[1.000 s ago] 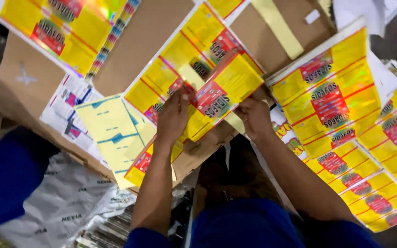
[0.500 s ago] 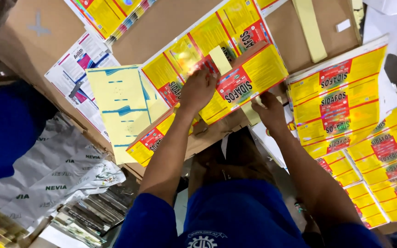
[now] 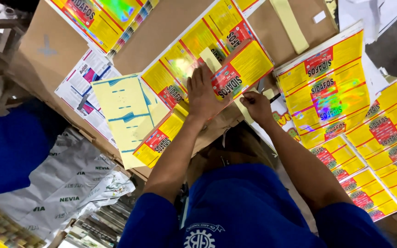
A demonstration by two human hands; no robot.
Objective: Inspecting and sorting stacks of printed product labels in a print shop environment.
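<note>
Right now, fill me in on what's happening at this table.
A person in a blue shirt is working over a cardboard-covered table spread with glossy yellow printed sheets. The left hand presses flat on a folded yellow sheet. The right hand pinches a pale paper strip at that sheet's lower edge. More yellow sheets are stacked to the right, and a pale yellow sheet with blue marks lies to the left.
</note>
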